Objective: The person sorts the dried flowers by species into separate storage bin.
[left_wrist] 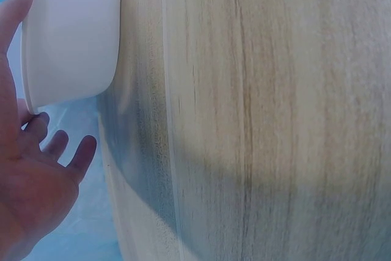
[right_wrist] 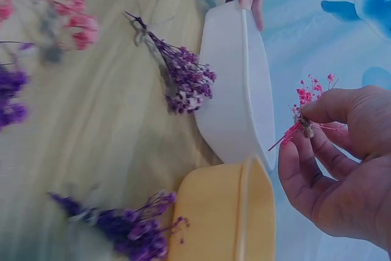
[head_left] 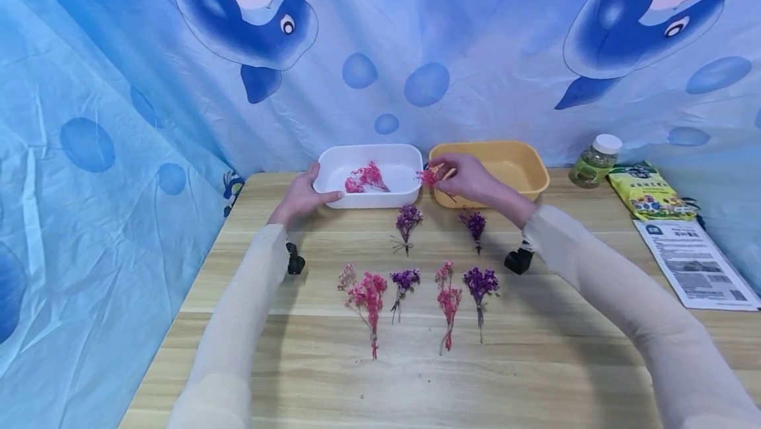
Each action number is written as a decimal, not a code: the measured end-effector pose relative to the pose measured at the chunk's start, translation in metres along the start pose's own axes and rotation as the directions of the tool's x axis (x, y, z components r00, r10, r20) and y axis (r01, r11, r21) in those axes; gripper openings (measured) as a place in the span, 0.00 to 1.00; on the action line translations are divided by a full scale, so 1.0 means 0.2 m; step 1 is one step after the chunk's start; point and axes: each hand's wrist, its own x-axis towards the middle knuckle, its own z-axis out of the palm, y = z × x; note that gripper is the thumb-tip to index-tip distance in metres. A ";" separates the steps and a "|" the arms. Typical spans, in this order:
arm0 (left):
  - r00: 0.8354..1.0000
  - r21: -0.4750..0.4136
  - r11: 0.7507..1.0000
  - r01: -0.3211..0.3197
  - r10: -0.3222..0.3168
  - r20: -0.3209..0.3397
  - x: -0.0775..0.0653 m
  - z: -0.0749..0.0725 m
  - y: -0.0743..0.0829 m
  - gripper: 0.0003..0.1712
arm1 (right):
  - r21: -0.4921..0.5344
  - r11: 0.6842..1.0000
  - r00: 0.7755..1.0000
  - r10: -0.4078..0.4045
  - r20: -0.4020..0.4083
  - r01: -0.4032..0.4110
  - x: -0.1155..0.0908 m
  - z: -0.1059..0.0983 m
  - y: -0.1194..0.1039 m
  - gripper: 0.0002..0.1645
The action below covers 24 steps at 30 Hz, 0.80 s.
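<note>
My left hand (head_left: 303, 197) holds the left end of a white plastic tub (head_left: 380, 200), its thumb along the near side and fingers at the rim. Inside the tub lies a small bunch of pink dried flowers (head_left: 371, 176). My right hand (head_left: 466, 178) pinches another small bunch of pink dried flowers (right_wrist: 310, 93) by its tied stems, between thumb and fingers. In the head view this bunch is over the gap between the white tub and a yellow tub (head_left: 517, 164). Two purple bunches, one left (head_left: 408, 221) and one right (head_left: 474, 224), lie just in front of the tubs.
Nearer on the wooden table (head_left: 309, 376) lie two pink bunches, left (head_left: 368, 297) and right (head_left: 448, 300), and two purple ones, left (head_left: 405, 280) and right (head_left: 480, 283). At right are a lidded jar (head_left: 594, 161), a yellow packet (head_left: 648, 191) and a printed white packet (head_left: 695, 264).
</note>
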 end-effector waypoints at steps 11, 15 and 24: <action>1.000 -0.026 1.000 0.001 -0.001 -0.004 -0.01 -0.01 -0.01 0.67 | -0.028 0.996 0.996 0.088 -0.035 -0.089 0.26 0.11 -0.08 0.27; 1.000 -0.027 1.000 0.002 -0.002 -0.008 0.00 0.00 -0.01 0.67 | -0.033 0.994 0.993 0.105 -0.055 -0.107 0.33 0.15 -0.10 0.26; 1.000 -0.026 1.000 -0.003 0.003 -0.017 -0.01 0.01 0.01 0.67 | 0.006 0.992 0.985 0.127 -0.116 -0.127 0.44 0.24 -0.08 0.26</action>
